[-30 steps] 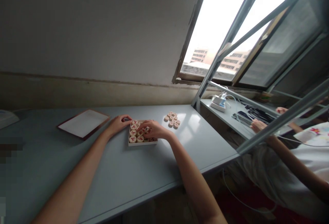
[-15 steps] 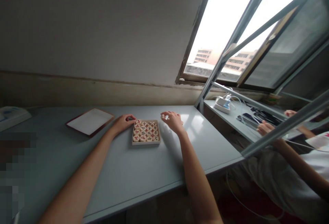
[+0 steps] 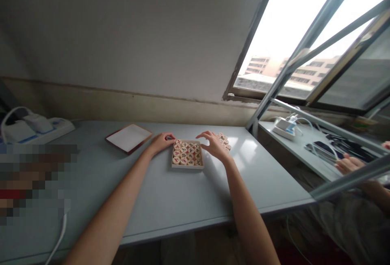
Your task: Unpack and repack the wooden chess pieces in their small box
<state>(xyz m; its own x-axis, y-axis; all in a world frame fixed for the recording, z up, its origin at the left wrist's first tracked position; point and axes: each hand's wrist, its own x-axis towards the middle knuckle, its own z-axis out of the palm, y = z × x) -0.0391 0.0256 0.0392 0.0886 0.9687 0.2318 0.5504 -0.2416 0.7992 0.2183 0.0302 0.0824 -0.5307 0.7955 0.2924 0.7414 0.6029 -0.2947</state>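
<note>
A shallow light wooden box (image 3: 188, 166) lies on the grey desk, filled with rows of round Chinese chess pieces (image 3: 191, 155) marked in red and black. My left hand (image 3: 161, 142) is at the box's far left corner, thumb and forefinger curled together against the corner. My right hand (image 3: 213, 143) hovers by the far right corner, fingers curved and thumb apart, with nothing visible between them. Partly hidden behind it, a group of loose chess pieces (image 3: 224, 140) lies on the desk.
A red-edged lid with a white inside (image 3: 129, 137) lies left of the box. A power strip (image 3: 59, 130) with plugs and a white cable (image 3: 62, 228) are at the left. Right, a metal frame post (image 3: 265, 102) stands by another desk, where a person's hand (image 3: 349, 163) shows.
The view has swung left, so things sit farther right in it. My right hand has moved closer to the box's right edge, uncovering the loose pieces. My left hand stays at the corner.
</note>
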